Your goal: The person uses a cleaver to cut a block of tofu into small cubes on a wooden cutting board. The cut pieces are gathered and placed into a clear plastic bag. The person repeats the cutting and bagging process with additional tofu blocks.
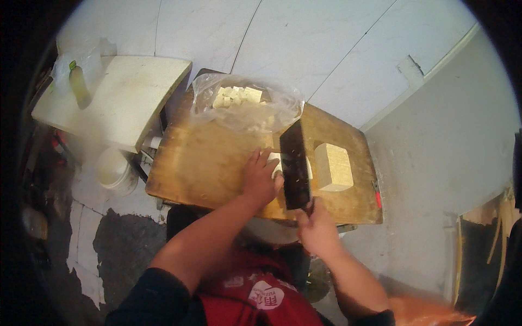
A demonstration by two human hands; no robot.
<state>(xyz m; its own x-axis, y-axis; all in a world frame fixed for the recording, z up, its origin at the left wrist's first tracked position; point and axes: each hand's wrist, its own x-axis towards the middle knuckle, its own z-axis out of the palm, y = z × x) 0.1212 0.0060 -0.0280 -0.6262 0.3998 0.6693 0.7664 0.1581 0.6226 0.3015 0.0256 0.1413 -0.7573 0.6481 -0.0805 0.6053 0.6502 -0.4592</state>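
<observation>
My right hand (318,228) grips the handle of a broad, dark-bladed cleaver (295,167) near the front edge of a wooden board (204,163). Left of the blade, my left hand (261,175) rests its fingers on a pale block (276,163), probably tofu. The blade hides much of that block, and a sliver of it shows on the blade's right side. A larger pale block (335,167) stands further right on the board. Behind my hands, a clear plastic bag (285,98) lies with cut pale pieces (236,97) in it.
To the left, a white table (130,85) holds a bottle with a green cap (78,85) and a plastic bag. A white bucket (118,173) stands below it. A red-handled tool (378,199) is at the board's right edge. Walls rise behind and to the right.
</observation>
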